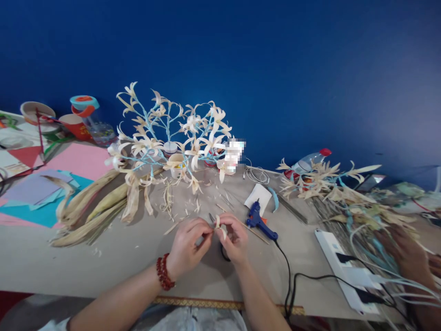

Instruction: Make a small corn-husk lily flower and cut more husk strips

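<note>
My left hand [191, 243], with a red bead bracelet [164, 272] at its wrist, is closed in a pinch against a small cream corn husk strip [223, 231]. Facing it, my right hand [236, 236] pinches the same curled strip between thumb and fingers. Behind and under my hands lies a pair of scissors, its black handle [225, 253] partly hidden. A blue glue gun [257, 219] rests just right of my right hand. Beyond my hands, husk flowers [195, 151] on pale blue stems stand in cups.
Dried corn husks [103, 207] and coloured paper [79, 161] lie at left. A white power strip [339, 266] with cables is at right, near another person's hand [403, 248] among husk flowers and stems. A bottle [310, 161] stands by the blue wall [275, 69].
</note>
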The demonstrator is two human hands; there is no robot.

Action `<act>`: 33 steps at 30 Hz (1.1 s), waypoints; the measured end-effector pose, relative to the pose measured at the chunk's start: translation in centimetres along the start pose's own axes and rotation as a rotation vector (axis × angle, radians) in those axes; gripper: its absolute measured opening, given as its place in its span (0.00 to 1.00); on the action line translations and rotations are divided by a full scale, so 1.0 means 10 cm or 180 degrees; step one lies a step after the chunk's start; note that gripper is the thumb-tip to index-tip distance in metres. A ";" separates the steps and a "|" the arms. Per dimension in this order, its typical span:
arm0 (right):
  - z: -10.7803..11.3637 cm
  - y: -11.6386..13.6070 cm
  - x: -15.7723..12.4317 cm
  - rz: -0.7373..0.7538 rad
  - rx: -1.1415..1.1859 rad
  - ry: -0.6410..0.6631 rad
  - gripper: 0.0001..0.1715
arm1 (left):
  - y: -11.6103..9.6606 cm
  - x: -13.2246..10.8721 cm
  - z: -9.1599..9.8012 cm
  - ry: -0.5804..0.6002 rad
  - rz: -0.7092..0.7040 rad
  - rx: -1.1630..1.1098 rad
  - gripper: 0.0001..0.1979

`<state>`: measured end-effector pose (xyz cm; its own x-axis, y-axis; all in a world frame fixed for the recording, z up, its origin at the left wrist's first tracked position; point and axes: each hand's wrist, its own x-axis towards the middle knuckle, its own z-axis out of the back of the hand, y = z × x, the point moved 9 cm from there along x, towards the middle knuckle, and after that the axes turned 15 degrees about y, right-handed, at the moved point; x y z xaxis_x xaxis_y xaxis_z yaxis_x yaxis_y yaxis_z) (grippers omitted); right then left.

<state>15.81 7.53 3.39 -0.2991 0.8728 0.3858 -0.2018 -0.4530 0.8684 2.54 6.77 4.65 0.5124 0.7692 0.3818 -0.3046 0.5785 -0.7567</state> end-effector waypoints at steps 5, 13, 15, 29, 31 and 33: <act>0.02 -0.01 -0.02 0.0013 -0.0058 -0.0040 0.03 | -0.03 0.01 0.00 -0.0001 -0.0128 -0.0045 0.06; 0.03 0.12 -0.07 0.0327 -0.0045 -0.0044 0.14 | 0.03 0.01 0.09 -0.0284 -0.0236 -0.0882 0.06; 0.05 0.19 -0.07 0.0353 -0.0050 -0.0091 0.11 | 0.09 0.03 0.10 -0.0297 -0.0111 -0.1127 0.05; 1.37 -0.27 -0.60 -0.1291 -0.2755 0.0032 0.25 | 0.42 0.00 -0.13 -0.0165 0.0800 -0.2082 0.12; 1.41 -0.47 -0.67 -0.1546 -0.2908 0.0388 0.29 | 0.47 -0.02 -0.18 -0.0140 0.0921 -0.2195 0.12; 1.40 -0.59 -0.67 -0.1648 -0.2952 0.0594 0.30 | 0.51 -0.03 -0.21 -0.0140 0.0978 -0.2255 0.11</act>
<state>32.10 6.85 0.07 -0.0962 0.9919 -0.0824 -0.9492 -0.0665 0.3075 2.52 8.91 -0.46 0.4510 0.8858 0.1094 0.1662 0.0371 -0.9854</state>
